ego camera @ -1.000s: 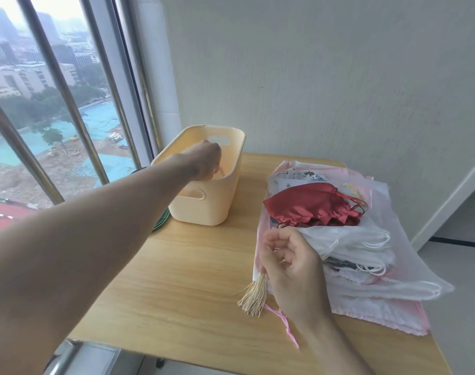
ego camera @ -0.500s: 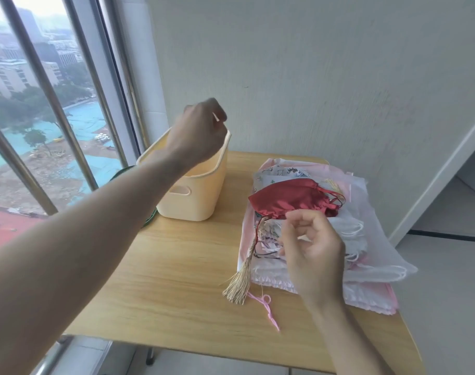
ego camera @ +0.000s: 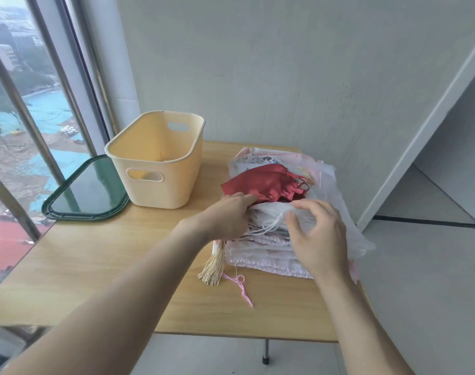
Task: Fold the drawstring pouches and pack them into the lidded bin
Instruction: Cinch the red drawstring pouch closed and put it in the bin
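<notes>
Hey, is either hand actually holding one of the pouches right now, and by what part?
The left hand has its fingertips at the near edge of the red pouch; a firm grip cannot be told. The right hand hovers open over the white pouches, holding nothing.

A wood counter (ego camera: 95,266) sits by a window w/ metal bars. On it, a light yellow bin (ego camera: 155,163) stands open, lid off. The dark green lid (ego camera: 84,190) lies flat just left of the bin, touching it. Right of the bin is a pile of pouches (ego camera: 274,239), mostly white & pink, w/ a red pouch (ego camera: 266,182) on top. The left hand (ego camera: 228,217) has its fingers tucked under the red pouch's near edge. The right hand (ego camera: 320,239) rests on the pile, fingers (ego camera: 306,205) spread & bent. A tan tassel (ego camera: 213,266) & a pink string (ego camera: 243,286) hang out front.
</notes>
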A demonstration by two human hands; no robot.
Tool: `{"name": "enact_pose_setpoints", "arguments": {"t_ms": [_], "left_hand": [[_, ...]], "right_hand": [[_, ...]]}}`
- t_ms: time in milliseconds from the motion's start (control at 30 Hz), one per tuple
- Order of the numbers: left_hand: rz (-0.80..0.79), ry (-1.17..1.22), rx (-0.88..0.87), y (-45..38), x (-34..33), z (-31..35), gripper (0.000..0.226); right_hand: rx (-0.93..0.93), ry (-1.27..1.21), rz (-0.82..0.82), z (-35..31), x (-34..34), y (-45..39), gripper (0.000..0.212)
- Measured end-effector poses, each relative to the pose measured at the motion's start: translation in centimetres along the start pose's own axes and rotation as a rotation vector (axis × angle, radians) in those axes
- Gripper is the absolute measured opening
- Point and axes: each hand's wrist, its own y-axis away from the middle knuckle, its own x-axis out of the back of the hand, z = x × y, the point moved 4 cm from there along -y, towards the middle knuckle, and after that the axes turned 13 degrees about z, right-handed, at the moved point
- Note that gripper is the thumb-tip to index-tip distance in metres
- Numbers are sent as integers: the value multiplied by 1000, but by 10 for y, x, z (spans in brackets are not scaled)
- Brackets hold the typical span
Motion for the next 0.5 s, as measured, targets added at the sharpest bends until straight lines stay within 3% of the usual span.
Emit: {"name": "enact_pose_setpoints", "arguments": {"t_ms": [67, 200, 367, 500], "left_hand": [[129, 36, 11, 2, 3, 2, 53], [416, 127, 117, 1, 21, -8, 22], [603, 306, 233, 10, 49, -17, 10], [724, 425, 243, 23, 67, -18, 16]], "right_hand": [[-4, 38, -31, 2, -1, 2, 11], [-19, 94, -113, 5, -5, 3, 5], [8, 172, -124, 5, -16, 0, 6], [37, 254, -116, 4, -29, -4, 16]]}}
